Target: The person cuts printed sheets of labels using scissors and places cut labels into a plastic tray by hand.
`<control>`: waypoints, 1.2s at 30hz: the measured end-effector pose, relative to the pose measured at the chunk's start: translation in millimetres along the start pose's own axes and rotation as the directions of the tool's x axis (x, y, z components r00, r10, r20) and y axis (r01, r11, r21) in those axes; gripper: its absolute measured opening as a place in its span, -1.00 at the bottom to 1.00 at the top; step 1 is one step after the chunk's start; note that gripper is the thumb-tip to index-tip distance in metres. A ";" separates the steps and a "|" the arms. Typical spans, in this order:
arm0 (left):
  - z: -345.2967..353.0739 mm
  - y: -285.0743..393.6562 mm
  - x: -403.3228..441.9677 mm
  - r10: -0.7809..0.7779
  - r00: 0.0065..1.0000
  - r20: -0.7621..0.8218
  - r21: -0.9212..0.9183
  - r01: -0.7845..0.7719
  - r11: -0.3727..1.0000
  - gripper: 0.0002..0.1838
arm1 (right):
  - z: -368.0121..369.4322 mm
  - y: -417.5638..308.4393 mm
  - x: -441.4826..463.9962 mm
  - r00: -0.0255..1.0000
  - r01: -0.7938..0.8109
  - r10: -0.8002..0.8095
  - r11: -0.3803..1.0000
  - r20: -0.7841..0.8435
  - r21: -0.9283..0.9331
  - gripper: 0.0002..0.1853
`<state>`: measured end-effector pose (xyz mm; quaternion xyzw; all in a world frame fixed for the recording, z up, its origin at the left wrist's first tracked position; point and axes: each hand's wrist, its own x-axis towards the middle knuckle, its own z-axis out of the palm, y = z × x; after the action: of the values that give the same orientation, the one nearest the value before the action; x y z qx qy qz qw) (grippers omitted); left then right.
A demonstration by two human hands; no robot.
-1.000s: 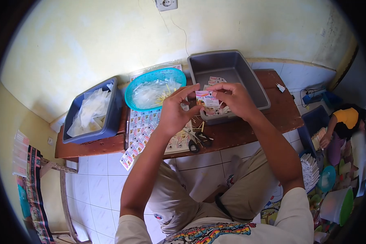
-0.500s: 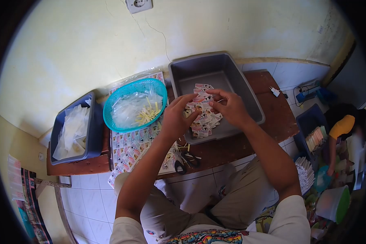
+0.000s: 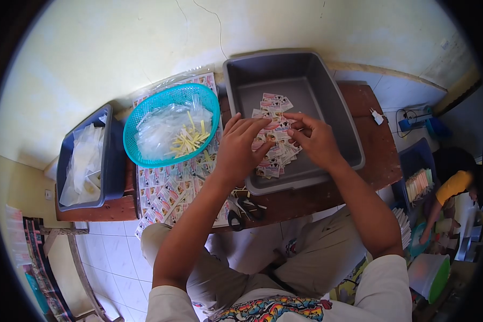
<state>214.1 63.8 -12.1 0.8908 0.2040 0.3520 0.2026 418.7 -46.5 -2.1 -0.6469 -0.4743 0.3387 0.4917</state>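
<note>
Over the grey plastic tub [image 3: 327, 96], both hands hover at a pile of small printed paper labels [image 3: 273, 155]. My left hand [image 3: 244, 142] is at the pile's left side, its fingers curved and the thumb spread apart from them. My right hand [image 3: 316, 139] faces it from the right, with thumb and index finger drawn together. Whatever thin thing may be between those fingertips is too small to make out. One label with pink and blue print [image 3: 280, 126] lies between the two hands.
Left of the tub, a turquoise basket [image 3: 130, 134] holds clear plastic bags and yellow strips. Uncut label sheets [image 3: 158, 188] lie beneath it, with black-handled scissors [image 3: 235, 220] at the table's front edge. A blue-grey bin [image 3: 112, 166] stands far left. Another person [image 3: 453, 188] works at right.
The view has shifted slightly. My hands stay over the labels, the right thumb and index finger now closer together. The person at right has moved a little lower in view.
</note>
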 end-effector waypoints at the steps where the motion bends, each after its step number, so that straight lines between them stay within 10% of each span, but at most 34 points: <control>1: 0.1 1.6 -0.8 0.003 1.000 0.010 0.010 -0.003 1.000 -0.41 | 0.0 1.2 -1.1 1.000 -0.005 0.005 1.000 -0.011 -0.014 -0.60; 36: 4.8 5.2 -3.9 0.018 0.998 0.058 0.163 -0.027 0.986 -0.51 | -1.5 -13.6 -7.3 0.988 0.035 -0.076 0.956 -0.133 -0.291 -0.61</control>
<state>216.0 56.5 -14.8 0.9163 0.2162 0.3110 0.1302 413.8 -53.0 11.2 -0.7205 -0.5002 0.2049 0.4344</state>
